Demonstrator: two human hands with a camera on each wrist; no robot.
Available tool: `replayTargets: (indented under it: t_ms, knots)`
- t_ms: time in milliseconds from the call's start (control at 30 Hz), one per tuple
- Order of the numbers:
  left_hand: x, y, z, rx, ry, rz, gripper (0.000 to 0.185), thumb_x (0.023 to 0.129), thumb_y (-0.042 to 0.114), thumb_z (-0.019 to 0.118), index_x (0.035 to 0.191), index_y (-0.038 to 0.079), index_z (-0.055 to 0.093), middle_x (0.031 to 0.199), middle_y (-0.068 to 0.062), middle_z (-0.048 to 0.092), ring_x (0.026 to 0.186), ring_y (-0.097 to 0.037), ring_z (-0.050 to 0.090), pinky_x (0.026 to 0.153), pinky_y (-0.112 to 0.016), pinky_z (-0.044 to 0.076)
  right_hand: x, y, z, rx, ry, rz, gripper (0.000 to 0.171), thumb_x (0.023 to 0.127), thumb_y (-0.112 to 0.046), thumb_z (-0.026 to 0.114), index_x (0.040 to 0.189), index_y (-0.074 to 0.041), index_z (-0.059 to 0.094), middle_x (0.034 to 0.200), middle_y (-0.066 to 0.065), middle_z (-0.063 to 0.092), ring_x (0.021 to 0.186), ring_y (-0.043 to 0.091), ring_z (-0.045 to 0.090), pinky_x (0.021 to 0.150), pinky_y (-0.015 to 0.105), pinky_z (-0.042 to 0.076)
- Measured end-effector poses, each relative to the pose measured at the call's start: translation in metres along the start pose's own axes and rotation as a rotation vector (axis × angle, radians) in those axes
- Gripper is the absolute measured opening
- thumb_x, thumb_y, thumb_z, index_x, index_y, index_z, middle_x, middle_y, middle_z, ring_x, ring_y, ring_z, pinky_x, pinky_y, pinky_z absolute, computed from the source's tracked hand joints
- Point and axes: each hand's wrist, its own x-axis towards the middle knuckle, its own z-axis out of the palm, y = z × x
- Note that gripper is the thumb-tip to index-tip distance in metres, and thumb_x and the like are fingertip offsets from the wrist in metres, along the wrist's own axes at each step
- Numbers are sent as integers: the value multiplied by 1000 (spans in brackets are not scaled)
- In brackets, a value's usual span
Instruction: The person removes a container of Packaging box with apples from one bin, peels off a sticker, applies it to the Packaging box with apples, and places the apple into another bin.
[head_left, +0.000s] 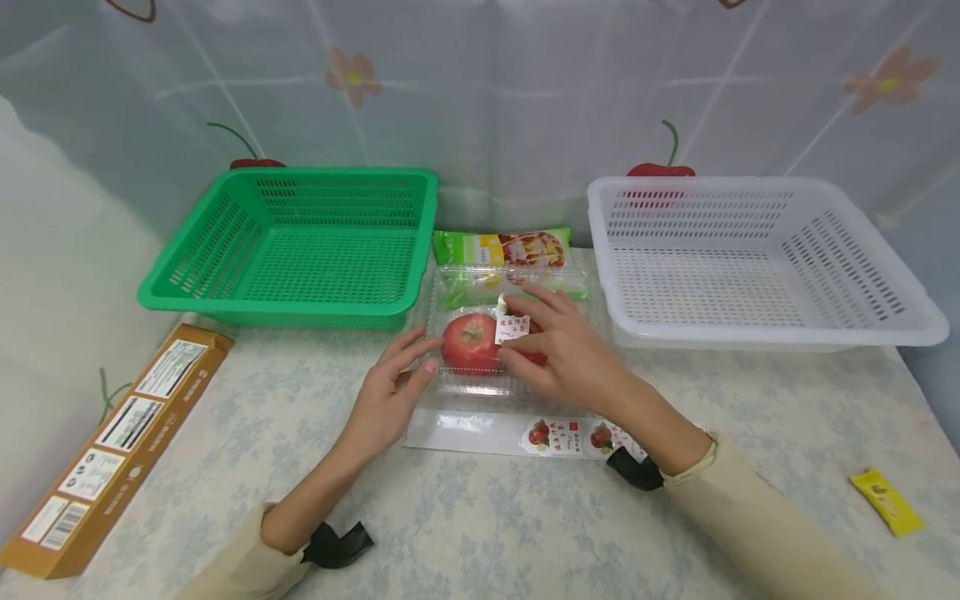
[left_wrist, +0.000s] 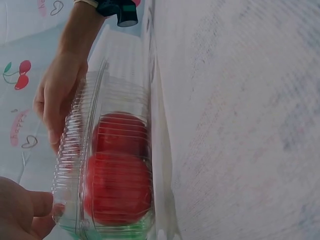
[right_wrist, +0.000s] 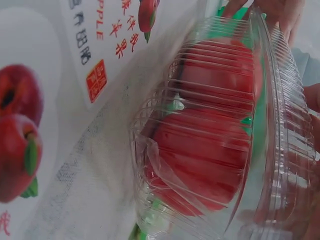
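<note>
Both hands at a clear clamshell box (head_left: 510, 333) holding red apples (head_left: 471, 343), on the table just ahead of the person: left hand (head_left: 390, 396) with fingers nearly straight, tips touching the box's left edge; right hand (head_left: 562, 346) laid over the lid, fingers spread and lightly bent (whether the thumb pinches the front edge, I cannot tell). A labelled plastic sleeve (head_left: 517, 433) lies under the wrists, a snack packet (head_left: 502, 247) just beyond the box. Green basket (head_left: 292, 246) beyond the left hand, white basket (head_left: 750, 258) beyond the right; brown carton (head_left: 112, 442) far left, yellow wrapper (head_left: 887, 500) far right.
</note>
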Motion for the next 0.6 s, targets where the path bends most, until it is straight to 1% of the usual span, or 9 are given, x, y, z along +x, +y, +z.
replayTargets:
  t_ms: [100,233,400,500,600]
  knots:
    - [1,2,-1,-29,-4,-31,34,102,13,57,134,3,60,154,-12,34,140,-32,36,107,-51,39,-1,1,0,8,31,-14,25,93,-29,66,89,-11,82,140,16,54,141,33,33,115,60,18]
    - [2,6,-2,-85,-3,-80,33,100,9,58,132,2,61,154,-11,35,140,-29,35,110,-45,37,-4,1,2,-23,87,-39,25,90,-29,67,87,-10,82,136,15,58,138,34,38,115,59,17]
    - [3,9,-3,-110,-5,-124,32,100,9,58,131,2,62,154,-9,35,135,-32,43,107,-42,40,-6,1,6,-59,164,-64,27,88,-31,67,80,-9,81,126,14,65,125,35,52,116,56,19]
    - [2,10,-4,-115,-3,-134,32,100,8,59,131,2,62,153,-10,36,130,-36,48,105,-42,42,-5,1,8,-73,213,-100,32,89,-31,65,74,-8,80,120,15,68,116,35,58,114,57,22]
    - [3,10,-4,-117,-8,-134,32,99,8,59,131,1,62,153,-10,35,129,-37,48,105,-42,43,-6,1,9,-81,254,-126,37,90,-31,62,69,-6,78,115,16,69,110,34,62,112,57,27]
